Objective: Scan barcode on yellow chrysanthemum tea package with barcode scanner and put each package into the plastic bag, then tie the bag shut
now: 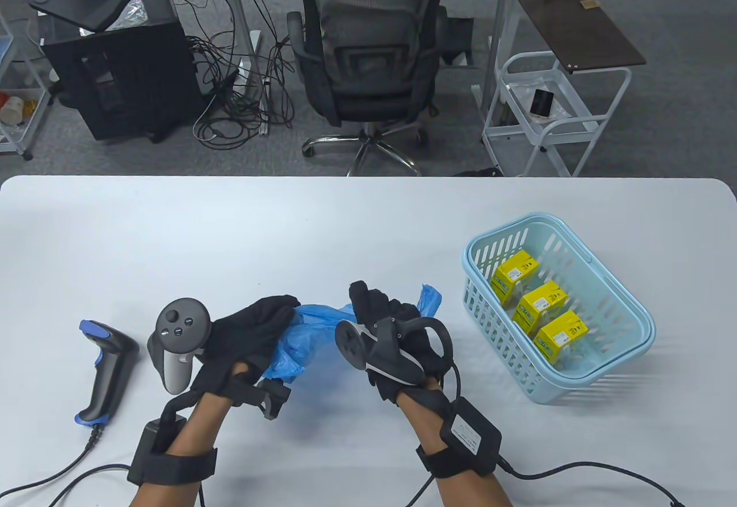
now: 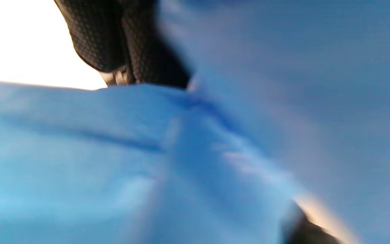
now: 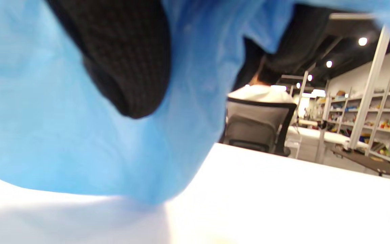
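- Step in hand, by the look of it: getting the blue plastic bag (image 1: pixel 299 337) open before any scanning starts — nothing packed in it, as far as can be seen, and it lies crumpled on the white table (image 1: pixel 288 230) between the two hands.
- Left hand (image 1: pixel 247 337): fingers curled over the bag's left side, gripping a bunched fold; close up in the left wrist view, just blurred blue film with a dark glove tip above it.
- Right hand (image 1: pixel 397 328): holding the bag's right edge, with a flap of blue sticking out past the knuckles; exact pinch hidden under the tracker, though the right wrist view shows a gloved finger (image 3: pixel 124 57) pressed against the film.
- Three yellow tea boxes (image 1: pixel 538 305) untouched in the light blue basket (image 1: pixel 627 351), well apart to the right — standing in a slanted row.
- Barcode scanner (image 1: pixel 103 371) lying on its side at the far left, just beside the left hand's tracker, cable trailing toward the near edge; not held.
- Next move calls for: finding the bag's mouth and spreading it so it stays open, then freeing one hand for the scanner and the other for a box.
- Worth watching: thin film likely to cling and collapse once let go.
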Demonstrator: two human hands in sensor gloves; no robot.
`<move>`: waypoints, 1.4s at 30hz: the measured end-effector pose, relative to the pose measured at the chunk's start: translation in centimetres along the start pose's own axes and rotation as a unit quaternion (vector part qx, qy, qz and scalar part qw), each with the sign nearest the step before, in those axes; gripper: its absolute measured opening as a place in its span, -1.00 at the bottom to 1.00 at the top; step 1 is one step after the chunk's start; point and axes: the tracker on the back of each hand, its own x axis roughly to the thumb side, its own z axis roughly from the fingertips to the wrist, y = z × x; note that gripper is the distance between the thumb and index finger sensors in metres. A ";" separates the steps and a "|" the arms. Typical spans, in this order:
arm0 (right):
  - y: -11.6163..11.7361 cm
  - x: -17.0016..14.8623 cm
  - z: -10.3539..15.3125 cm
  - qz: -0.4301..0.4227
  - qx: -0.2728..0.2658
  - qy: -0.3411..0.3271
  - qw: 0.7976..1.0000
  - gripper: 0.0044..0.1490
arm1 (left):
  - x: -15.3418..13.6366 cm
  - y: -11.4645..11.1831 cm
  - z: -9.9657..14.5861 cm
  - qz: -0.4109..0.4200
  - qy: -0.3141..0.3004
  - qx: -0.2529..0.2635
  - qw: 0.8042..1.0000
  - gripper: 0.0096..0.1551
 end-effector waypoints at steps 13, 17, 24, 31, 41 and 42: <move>-4.9 0.7 1.4 -0.295 -0.041 -0.067 0.952 -0.24 | 2.5 -1.3 1.3 -0.017 -0.157 -0.062 0.986 -0.54; -2.4 0.8 0.2 -0.219 -0.061 -0.050 0.973 -0.33 | 3.1 -1.4 1.7 -0.060 -0.195 -0.069 0.977 -0.54; -0.3 -2.4 -0.3 -0.089 -0.086 0.084 0.989 -0.42 | 3.4 -0.7 1.7 -0.152 -0.209 -0.084 0.962 -0.55; -0.3 -1.8 0.4 -0.195 -0.067 0.094 0.974 -0.45 | 2.6 -3.5 1.8 -0.471 -0.093 -0.017 0.877 0.04; 0.5 -1.7 0.6 -0.259 -0.015 0.074 0.963 -0.45 | 0.4 -3.0 1.2 -0.185 -0.039 0.026 0.982 -0.53; 0.8 -2.0 0.4 -0.264 -0.008 0.086 0.961 -0.47 | 0.3 -3.0 1.3 -0.167 -0.065 0.003 0.984 -0.51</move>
